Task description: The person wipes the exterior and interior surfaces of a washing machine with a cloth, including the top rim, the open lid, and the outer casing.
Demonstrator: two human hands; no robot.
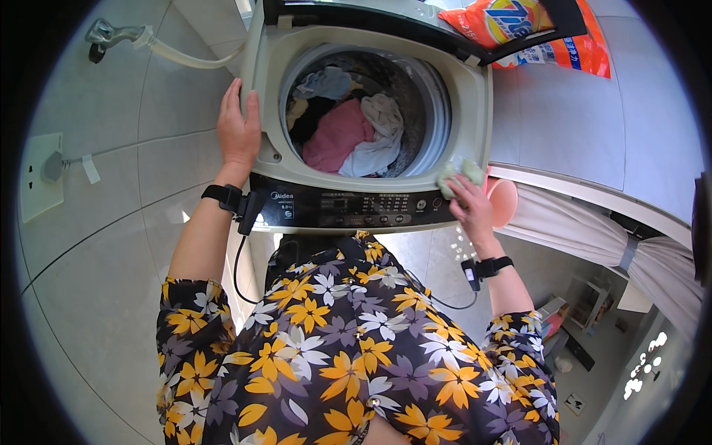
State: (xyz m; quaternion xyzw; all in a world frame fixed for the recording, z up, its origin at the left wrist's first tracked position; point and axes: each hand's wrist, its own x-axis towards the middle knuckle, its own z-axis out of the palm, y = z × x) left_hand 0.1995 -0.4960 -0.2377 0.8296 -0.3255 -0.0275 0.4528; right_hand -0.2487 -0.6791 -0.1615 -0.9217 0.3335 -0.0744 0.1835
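Observation:
Before me stands a Midea top-loading washing machine (467, 128) with its lid (367, 22) raised. Inside the drum (414, 100) lie a pink garment (339, 136), white cloths (384, 122), a light blue cloth (325, 83) and dark fabric (314, 119). My left hand (239, 125) rests flat against the machine's left rim, fingers extended, with nothing in it. At the front right corner of the top, my right hand (471, 207) presses a pale green cloth (461, 175) onto the rim. Below that rim runs the black control panel (356, 210).
A metal tap (108, 34) feeds a white hose (194, 60) at the upper left. A plug (53, 167) with a cord sits in a wall socket. Orange Tide detergent bags (495, 25) lie on the right behind the lid. A pink container (502, 203) and a tied white curtain (562, 233) are beside my right hand.

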